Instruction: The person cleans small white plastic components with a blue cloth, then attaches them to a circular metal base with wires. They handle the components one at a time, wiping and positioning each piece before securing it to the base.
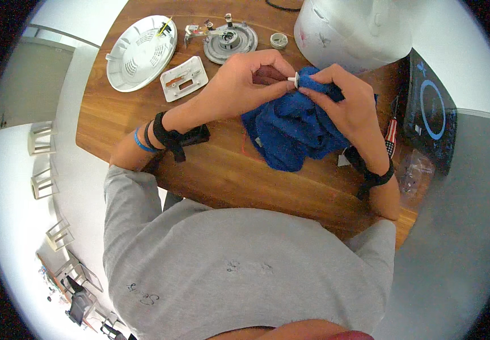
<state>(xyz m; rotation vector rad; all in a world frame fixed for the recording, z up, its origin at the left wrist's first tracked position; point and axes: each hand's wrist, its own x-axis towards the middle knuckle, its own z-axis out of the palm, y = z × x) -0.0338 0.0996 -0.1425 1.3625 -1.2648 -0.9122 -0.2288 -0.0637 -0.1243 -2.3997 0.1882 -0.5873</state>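
Observation:
Over the far middle of the wooden table (216, 181), my left hand (256, 79) pinches a small white plastic piece (292, 80) between thumb and fingers. My right hand (344, 96) grips a bunched fold of a blue cloth (299, 130) and presses it against the right end of that piece. The rest of the cloth hangs down in crumpled folds and lies on the table below both hands. Most of the white piece is hidden by my fingers and the cloth, so its full shape does not show.
At the far left lie a white slotted round plastic base (137, 54), a white rectangular panel (184, 78), a grey round metal plate (239, 48) and a small white ring (278, 40). A white rounded appliance (347, 34), a black panel with a blue ring (452, 119), a screwdriver (391, 133) and a clear bag (417, 173) are right.

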